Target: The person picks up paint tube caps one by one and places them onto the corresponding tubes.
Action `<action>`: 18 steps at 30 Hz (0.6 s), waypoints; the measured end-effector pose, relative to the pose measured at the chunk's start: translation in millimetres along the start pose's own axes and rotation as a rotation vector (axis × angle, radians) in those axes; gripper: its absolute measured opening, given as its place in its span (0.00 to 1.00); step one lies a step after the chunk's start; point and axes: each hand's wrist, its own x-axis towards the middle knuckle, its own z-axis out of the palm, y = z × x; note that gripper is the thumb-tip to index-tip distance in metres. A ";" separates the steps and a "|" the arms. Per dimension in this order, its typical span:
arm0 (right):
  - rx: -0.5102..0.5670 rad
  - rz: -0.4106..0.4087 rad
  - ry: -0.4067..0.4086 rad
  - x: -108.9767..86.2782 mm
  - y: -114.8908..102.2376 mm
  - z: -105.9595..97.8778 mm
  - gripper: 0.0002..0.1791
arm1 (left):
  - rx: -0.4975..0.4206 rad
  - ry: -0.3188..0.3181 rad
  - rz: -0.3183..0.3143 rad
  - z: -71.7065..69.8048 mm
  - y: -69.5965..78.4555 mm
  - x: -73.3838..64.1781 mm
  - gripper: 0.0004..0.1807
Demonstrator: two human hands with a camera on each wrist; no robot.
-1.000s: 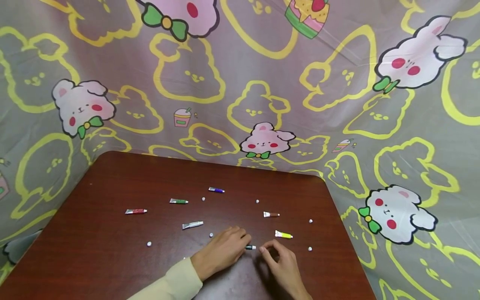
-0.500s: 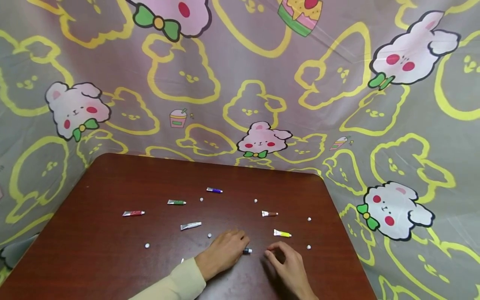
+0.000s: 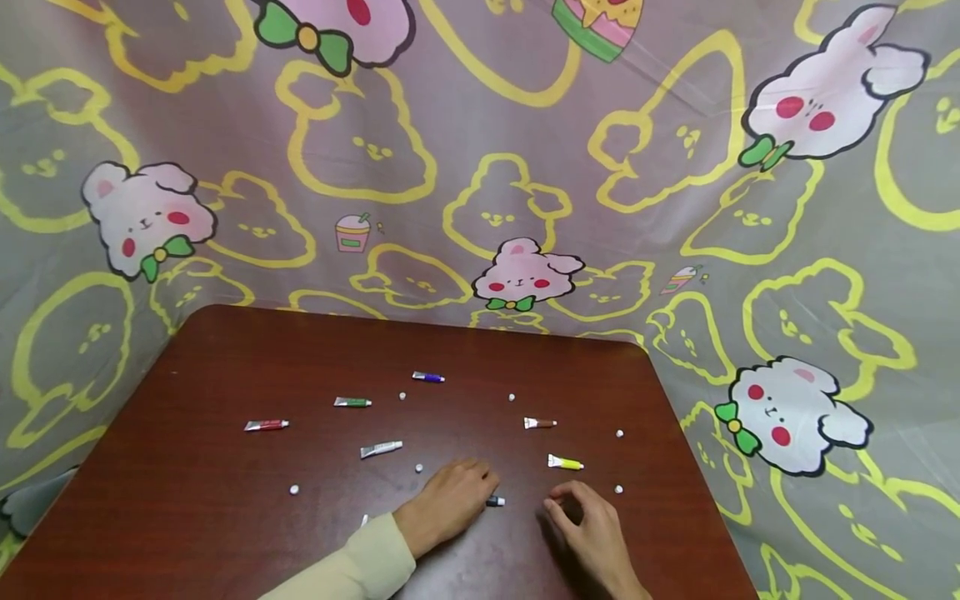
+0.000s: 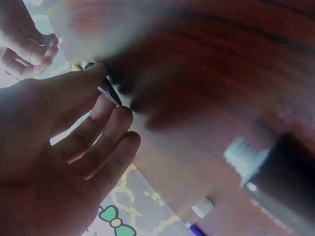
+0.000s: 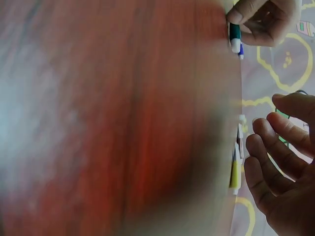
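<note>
My left hand [image 3: 453, 496] pinches a small dark paint tube [image 3: 495, 501] close over the table, its white end pointing right. In the right wrist view the tube [image 5: 235, 38] looks dark green, with the left thumb and fingers around its far part. My right hand [image 3: 592, 529] is a short way to the right of that white end. Its fingers [image 5: 266, 130] are bent loosely and stand apart from the thumb, and nothing shows between them. Near the left wrist, a dark tube [image 4: 280, 182] with a bare white threaded nozzle lies on the table, mostly hidden by the sleeve in the head view.
Red [image 3: 267, 425], green [image 3: 352, 402], blue [image 3: 428, 377], silver-white [image 3: 381, 450], brown [image 3: 540, 423] and yellow [image 3: 566, 462] paint tubes lie spread on the brown table [image 3: 225, 358]. Several small white caps [image 3: 294, 490] are scattered among them. A patterned curtain [image 3: 420, 167] surrounds the table.
My right hand has drawn away to the right from the tube's white end. The left hand keeps its pinch on the tube and has barely moved. The head view has shifted slightly.
</note>
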 end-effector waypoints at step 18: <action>-0.066 0.060 -0.019 -3.4 19.2 -13.9 0.16 | -0.129 -0.106 -0.022 -1.4 -2.6 11.8 0.13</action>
